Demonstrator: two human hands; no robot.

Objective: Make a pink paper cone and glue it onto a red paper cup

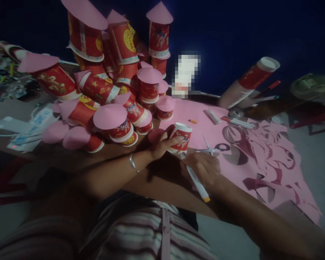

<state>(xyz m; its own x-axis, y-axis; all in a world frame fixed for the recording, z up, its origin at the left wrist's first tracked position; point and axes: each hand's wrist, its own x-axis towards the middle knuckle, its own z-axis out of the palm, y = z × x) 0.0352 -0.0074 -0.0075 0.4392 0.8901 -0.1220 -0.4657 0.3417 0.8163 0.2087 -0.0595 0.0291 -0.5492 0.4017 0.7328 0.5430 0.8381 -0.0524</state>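
Observation:
My left hand (162,145) wraps round a red printed paper cup (182,137), which is upside down or tilted; I cannot tell which. My right hand (202,167) grips a white marker (195,178) with an orange end, its tip side up against the cup's lower rim. Whether the tip touches the rim is too blurred to tell. A pair of scissors (211,149) lies spread on the pink paper just right of the cup. A small orange cap (193,121) rests on that paper behind the cup.
Several red cups with pink paper cones (110,116) crowd and stack at the left and back. Pink sheets with cut-outs (276,155) cover the right side. A glue stick (212,116), a tall cup stack (250,81) and a power strip (34,126) lie about.

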